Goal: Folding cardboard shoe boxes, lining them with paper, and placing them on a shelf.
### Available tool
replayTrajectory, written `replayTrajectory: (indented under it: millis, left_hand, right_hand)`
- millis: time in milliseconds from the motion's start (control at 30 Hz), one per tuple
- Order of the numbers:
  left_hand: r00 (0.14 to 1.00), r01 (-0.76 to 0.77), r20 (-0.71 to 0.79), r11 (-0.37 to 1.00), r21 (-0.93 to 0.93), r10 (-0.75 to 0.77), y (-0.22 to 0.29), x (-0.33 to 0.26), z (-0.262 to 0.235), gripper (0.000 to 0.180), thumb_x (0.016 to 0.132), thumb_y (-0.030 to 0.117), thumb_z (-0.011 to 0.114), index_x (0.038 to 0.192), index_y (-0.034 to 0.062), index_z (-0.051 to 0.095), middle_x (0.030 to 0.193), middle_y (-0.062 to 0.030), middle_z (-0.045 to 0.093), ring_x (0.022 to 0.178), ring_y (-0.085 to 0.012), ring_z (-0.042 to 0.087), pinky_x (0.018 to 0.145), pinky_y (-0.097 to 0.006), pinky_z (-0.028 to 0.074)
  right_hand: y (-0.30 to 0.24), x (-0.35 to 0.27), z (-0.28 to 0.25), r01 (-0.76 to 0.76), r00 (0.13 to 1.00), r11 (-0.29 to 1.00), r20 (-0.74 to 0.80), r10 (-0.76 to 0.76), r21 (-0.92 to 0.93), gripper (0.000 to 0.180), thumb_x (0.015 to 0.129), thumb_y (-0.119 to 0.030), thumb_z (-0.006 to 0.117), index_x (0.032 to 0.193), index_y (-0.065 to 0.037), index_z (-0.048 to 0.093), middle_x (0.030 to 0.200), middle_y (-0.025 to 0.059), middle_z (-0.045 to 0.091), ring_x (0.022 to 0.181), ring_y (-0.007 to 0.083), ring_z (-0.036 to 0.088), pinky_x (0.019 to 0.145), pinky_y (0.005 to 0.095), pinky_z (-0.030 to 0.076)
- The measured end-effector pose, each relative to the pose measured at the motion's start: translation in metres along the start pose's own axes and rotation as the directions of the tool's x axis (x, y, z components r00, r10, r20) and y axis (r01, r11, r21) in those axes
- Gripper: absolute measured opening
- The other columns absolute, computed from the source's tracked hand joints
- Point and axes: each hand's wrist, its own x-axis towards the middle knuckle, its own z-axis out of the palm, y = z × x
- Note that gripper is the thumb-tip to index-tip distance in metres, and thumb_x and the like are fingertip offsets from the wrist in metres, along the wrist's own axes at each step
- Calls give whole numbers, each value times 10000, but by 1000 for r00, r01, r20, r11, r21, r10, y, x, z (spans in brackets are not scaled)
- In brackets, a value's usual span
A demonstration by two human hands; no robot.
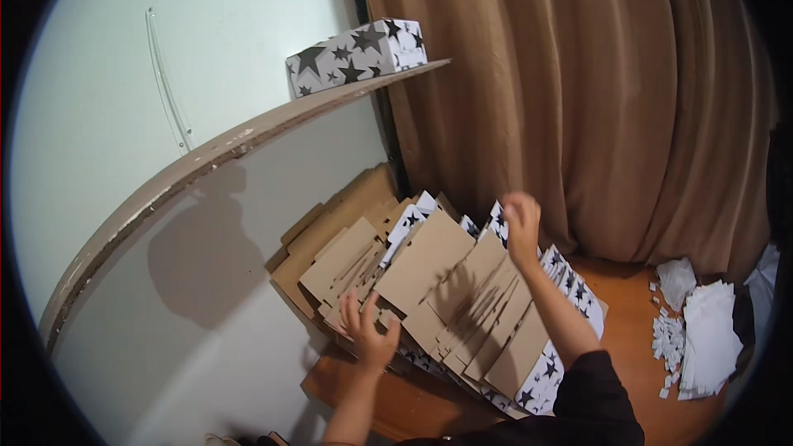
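Note:
A thick row of flat cardboard box blanks [425, 260] leans in front of me, plain brown on one side and white with black stars on the other. My left hand [372, 334] is at the near left edge of the row, its fingers spread and nothing seen in them. At the far right side my right hand [522, 227] is raised beside a star-printed blank [498, 221]. Its fingers are slightly curled and apart, and I see nothing held. Whether either hand touches the cardboard is hard to tell.
A star-patterned box [355, 58] sits on a curved-looking wall shelf [239, 144]. Brown curtains [570, 99] hang behind the row. On the orange-brown wooden surface [628, 330], at right, lie white sheets [709, 339], small white pieces [667, 343] and a clear plastic bag [677, 282].

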Motion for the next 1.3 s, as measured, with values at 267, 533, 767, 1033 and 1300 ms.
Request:
replayTrajectory:
  millis: [267, 533, 767, 1033, 1300]
  left_hand:
    - [822, -145, 548, 988, -61, 155, 52, -171, 58, 565, 742, 351, 665, 1267, 211, 513, 1409, -111, 357, 1337, -306, 257, 967, -688, 70]
    - [579, -295, 759, 945, -145, 297, 99, -212, 70, 719, 714, 461, 699, 1346, 242, 436, 1481, -111, 235, 1378, -326, 154, 936, -730, 91]
    - [518, -401, 780, 905, -140, 350, 114, -246, 86, 740, 711, 297, 692, 1376, 278, 370, 1502, -104, 175, 1389, -287, 149, 929, -725, 112]
    - [363, -400, 811, 863, -309, 459, 148, -287, 87, 643, 723, 197, 657, 1328, 236, 442, 1481, -103, 230, 1373, -272, 204, 940, -701, 149]
    - [424, -503, 612, 736, -454, 667, 199, -303, 124, 454, 753, 184, 618, 1202, 188, 549, 1256, -30, 529, 1213, -208, 448, 922, -661, 214]
  right_hand:
    - [26, -255, -90, -533, 839, 842, 74, 538, -82, 209, 740, -85, 578, 939, -28, 605, 1005, 157, 567, 1033, 312, 511, 913, 380, 380]
    - [-18, -344, -187, -444, 670, 656, 259, 695, -610, 639, 638, -277, 691, 1227, -127, 493, 1331, 150, 404, 1268, 326, 341, 1009, 602, 208]
    - [-26, -389, -237, -384, 390, 477, 329, 860, -791, 936, 659, -342, 764, 1418, -167, 247, 1441, 205, 243, 1344, 361, 226, 996, 662, 195]
    - [-15, -432, -268, -230, 736, 689, 340, 585, -687, 516, 705, -183, 703, 1186, -106, 535, 1231, 170, 516, 1144, 328, 496, 923, 501, 377]
    - [-56, -394, -315, -288, 866, 727, 155, 476, -624, 241, 733, -174, 708, 945, -85, 638, 1041, 90, 644, 1037, 266, 581, 945, 495, 365]
